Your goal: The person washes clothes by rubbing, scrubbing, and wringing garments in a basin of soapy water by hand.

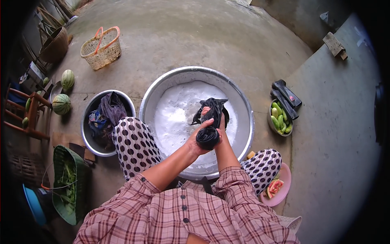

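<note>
A dark, wet cloth garment [215,113] is bunched between my two hands above a large round metal basin [198,70] of foamy, sudsy water [175,113]. My left hand [198,138] is closed around the lower, rolled-up end of the cloth. My right hand [222,125] grips the cloth from the right, its fingers partly hidden by the folds. The cloth's loose upper end spreads just over the foam. A smaller metal basin [131,106] at the left holds more dark clothing [112,106], beside my knee.
At the right stand a bowl of green cucumbers [279,119], black rubber boots [286,96] and a pink basin [285,189] with watermelon pieces. Leftward are a woven basket [103,50], striped melons [61,104], a wooden chair [38,114] and a green basket [58,183] of greens.
</note>
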Available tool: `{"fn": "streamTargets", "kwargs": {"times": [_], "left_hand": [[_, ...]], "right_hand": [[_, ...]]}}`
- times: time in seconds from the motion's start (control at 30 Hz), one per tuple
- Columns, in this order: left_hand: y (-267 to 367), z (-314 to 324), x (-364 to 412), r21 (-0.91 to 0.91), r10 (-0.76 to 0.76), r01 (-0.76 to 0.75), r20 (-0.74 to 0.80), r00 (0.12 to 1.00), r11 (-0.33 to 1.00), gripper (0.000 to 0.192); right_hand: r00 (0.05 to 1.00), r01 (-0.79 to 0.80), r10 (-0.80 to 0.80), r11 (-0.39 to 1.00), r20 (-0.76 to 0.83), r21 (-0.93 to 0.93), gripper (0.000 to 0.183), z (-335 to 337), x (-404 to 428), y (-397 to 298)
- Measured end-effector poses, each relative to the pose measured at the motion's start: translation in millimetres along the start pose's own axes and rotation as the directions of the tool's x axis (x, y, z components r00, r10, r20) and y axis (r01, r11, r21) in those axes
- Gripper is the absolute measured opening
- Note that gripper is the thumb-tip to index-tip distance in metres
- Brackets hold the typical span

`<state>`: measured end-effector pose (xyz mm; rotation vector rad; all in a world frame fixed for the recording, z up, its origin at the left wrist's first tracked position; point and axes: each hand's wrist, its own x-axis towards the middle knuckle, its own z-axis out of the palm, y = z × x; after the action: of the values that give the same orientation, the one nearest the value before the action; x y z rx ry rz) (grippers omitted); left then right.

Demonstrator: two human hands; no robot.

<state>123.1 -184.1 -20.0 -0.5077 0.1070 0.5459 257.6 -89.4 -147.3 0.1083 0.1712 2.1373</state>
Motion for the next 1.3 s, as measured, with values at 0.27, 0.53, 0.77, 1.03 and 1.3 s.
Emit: {"fn": "streamTargets", "kwargs": {"times": [0.27,0.53,0.77,1.03,1.3], "left_hand": [[23,-97,32,0.885,0.527,-0.088,-0.191,0.828,0.458,0.024],[10,-147,68,0.898,0.657,0.212,0.106,0.746,-0.385,0.045],[60,-72,33,0.423,0.457,-0.330,-0.243,0.856,0.844,0.032],[-3,-40,8,-0.034,0.161,-0.159,0.101,0.982,0.987,0.033],[-10,-22,-4,0.090,0.141,-0.147,0.070,0.988,0.985,0.028]], "right_hand": [[0.721,-0.692,-0.328,-0.383,-0.610,-0.611,0.030,-78,-3,-36],[0.671,-0.597,-0.613,-0.781,-0.417,0.185,0.029,-162,-25,-62],[0.455,0.024,-0.570,0.776,-0.684,-0.631,0.074,-17,-37,11],[0.930,-0.116,0.138,0.990,-0.340,0.084,0.044,4,-28,51],[0.781,-0.397,0.122,0.854,-0.612,-0.337,0.019,50,2,0]]}}
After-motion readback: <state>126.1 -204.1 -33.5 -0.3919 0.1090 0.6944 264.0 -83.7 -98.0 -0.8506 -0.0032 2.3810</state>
